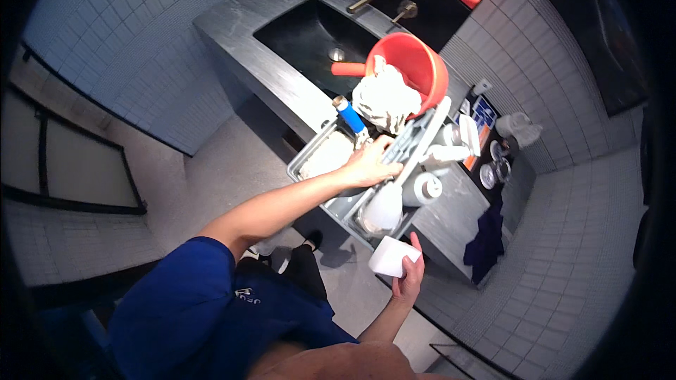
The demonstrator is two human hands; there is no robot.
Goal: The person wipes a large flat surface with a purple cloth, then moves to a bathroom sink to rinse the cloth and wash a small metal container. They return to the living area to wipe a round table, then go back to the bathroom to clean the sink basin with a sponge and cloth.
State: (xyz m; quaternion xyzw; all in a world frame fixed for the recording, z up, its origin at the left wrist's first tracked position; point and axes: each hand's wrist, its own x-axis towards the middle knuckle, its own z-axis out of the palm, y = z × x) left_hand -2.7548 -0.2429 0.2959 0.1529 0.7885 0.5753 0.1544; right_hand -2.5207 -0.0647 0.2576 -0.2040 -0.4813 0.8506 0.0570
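My left hand (372, 163) reaches into a grey plastic cleaning caddy (351, 233), its fingers at the central divider; what they grip is hidden. Beside the fingers stands a blue-sleeved tool (349, 116). In my right hand (409, 274) is a white block, perhaps a sponge (392, 257), just off the caddy's near corner. The caddy also holds a white-headed brush (384, 208) with a long handle and a pale cloth or pad (330, 155). Behind it, a crumpled white cloth (388, 97) hangs from a red plastic dipper (435, 71).
The caddy rests on a grey stone counter (449, 206) with a black sink (301, 31). Bottles (425, 187) stand right of it, near glasses (488, 175) and a dark cloth (486, 243) over the counter's edge. Brass wall taps (369, 0) project above the sink.
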